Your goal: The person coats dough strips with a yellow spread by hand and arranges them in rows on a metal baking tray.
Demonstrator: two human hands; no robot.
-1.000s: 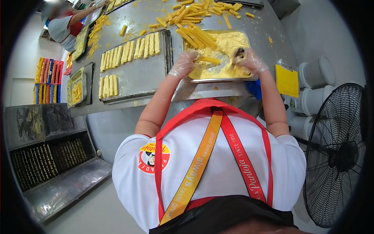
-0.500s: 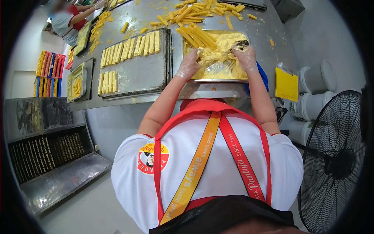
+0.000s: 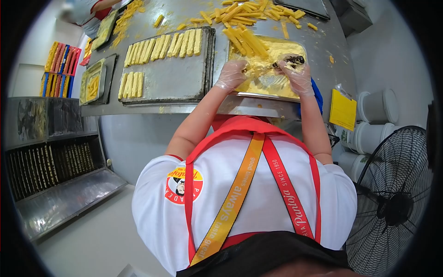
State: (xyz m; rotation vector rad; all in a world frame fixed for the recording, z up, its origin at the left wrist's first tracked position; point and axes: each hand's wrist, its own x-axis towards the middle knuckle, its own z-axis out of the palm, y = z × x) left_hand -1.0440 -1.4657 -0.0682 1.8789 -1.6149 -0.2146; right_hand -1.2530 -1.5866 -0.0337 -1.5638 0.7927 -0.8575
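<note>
Both my hands wear clear plastic gloves and work over a metal tray (image 3: 270, 96) of pale yellow cream (image 3: 272, 85). My left hand (image 3: 232, 75) is closed at the tray's left side; whatever its fingers hold is hidden. In my right hand (image 3: 296, 77) is a spreading knife with a dark handle (image 3: 295, 59), its thin blade pointing left above the cream. Several plain yellow sticks (image 3: 244, 40) lean in a bundle at the tray's far left corner. Left of the tray, cream-coated sticks (image 3: 161, 46) lie in rows on a flat baking sheet (image 3: 173, 81).
A heap of yellow sticks (image 3: 244, 14) lies behind the tray. Another tray (image 3: 93, 83) sits at the table's left end. A co-worker (image 3: 90, 16) stands far left. Right of the table are a yellow sheet (image 3: 343, 111), white buckets (image 3: 378, 105) and a fan (image 3: 397, 207).
The view has shifted, moving the table's contents rightward in the picture. The knife's handle lies more level in my right hand. My left hand stays by the tray's left side.
</note>
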